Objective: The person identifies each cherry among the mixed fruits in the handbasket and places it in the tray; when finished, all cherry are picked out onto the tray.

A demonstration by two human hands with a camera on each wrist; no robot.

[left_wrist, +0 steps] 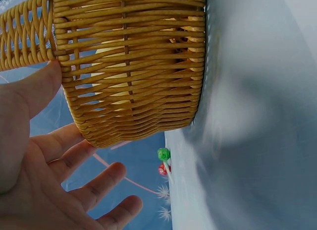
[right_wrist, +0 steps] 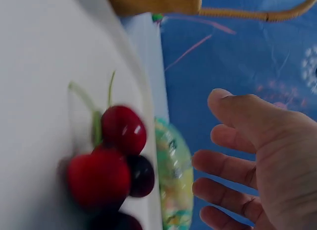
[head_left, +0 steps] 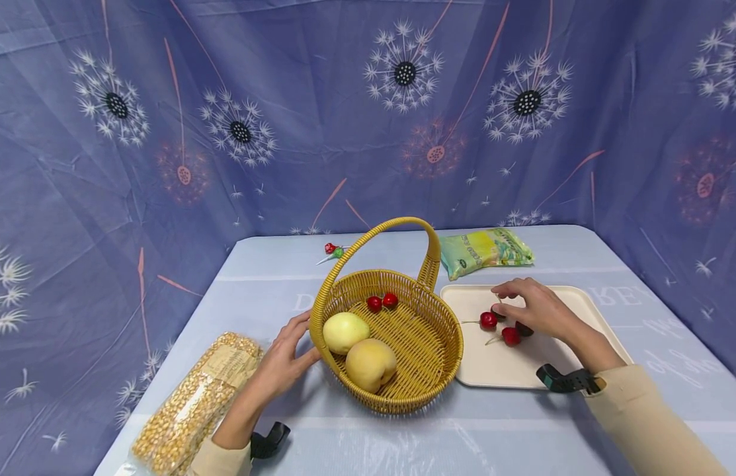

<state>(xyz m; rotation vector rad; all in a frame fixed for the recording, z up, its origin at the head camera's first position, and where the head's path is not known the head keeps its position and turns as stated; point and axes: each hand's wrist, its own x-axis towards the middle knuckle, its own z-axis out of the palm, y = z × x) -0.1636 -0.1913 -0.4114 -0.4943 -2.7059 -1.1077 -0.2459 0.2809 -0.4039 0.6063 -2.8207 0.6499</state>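
A yellow wicker basket (head_left: 427, 360) with a tall handle holds two red cherries (head_left: 382, 302), a pale green-yellow fruit (head_left: 346, 332) and a yellow peach-like fruit (head_left: 371, 365). My left hand (head_left: 284, 363) touches the basket's left side; in the left wrist view its thumb rests near the handle's base and the fingers spread loosely. To the right, a cream tray (head_left: 492, 371) bears several red and dark cherries (head_left: 511, 336). My right hand (head_left: 537, 307) hovers over them, partly covering some. The right wrist view shows its fingers (right_wrist: 223, 163) relaxed, apart from the cherries (right_wrist: 124, 130), nothing held.
A clear bag of corn kernels (head_left: 195, 403) lies at the left edge of the table. Behind the basket are two lollipops (head_left: 334, 251), red and green. A green-yellow packet (head_left: 487, 251) lies behind the tray. A blue dandelion-print curtain (head_left: 344, 132) encloses the table.
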